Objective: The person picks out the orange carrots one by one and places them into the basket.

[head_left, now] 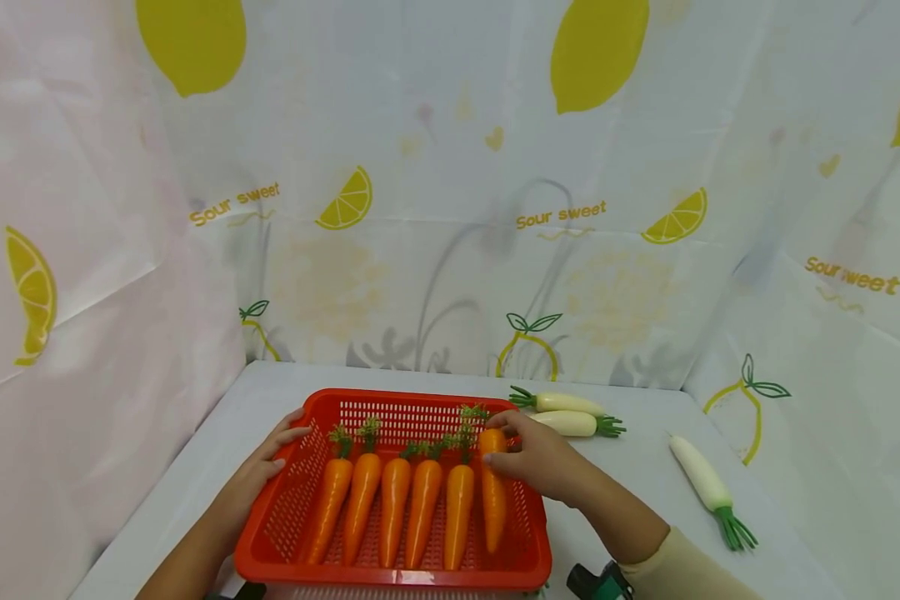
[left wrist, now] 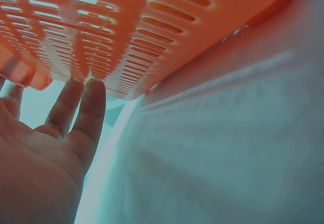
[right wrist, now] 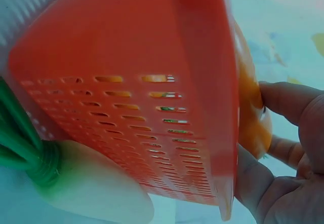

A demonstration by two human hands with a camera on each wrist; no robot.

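A red perforated plastic basket (head_left: 330, 577) stands on the table with several orange carrots (head_left: 394, 508) lying side by side in it, leafy tops toward the back. My right hand (head_left: 543, 454) reaches over the basket's right rim and pinches the upper end of the rightmost carrot (head_left: 494, 500). The right wrist view shows thumb and fingers about that carrot (right wrist: 249, 100), above the rim. At the basket's left side is my left hand (head_left: 258, 471). Its fairly straight fingers (left wrist: 91, 107) touch the outside of the perforated wall (left wrist: 126, 46).
Two white radishes (head_left: 570, 423) with green tops lie behind the basket's right corner. A third white radish (head_left: 699, 471) lies farther right on the white table (head_left: 622, 492). A lemon-print cloth (head_left: 435, 275) encloses the back and sides.
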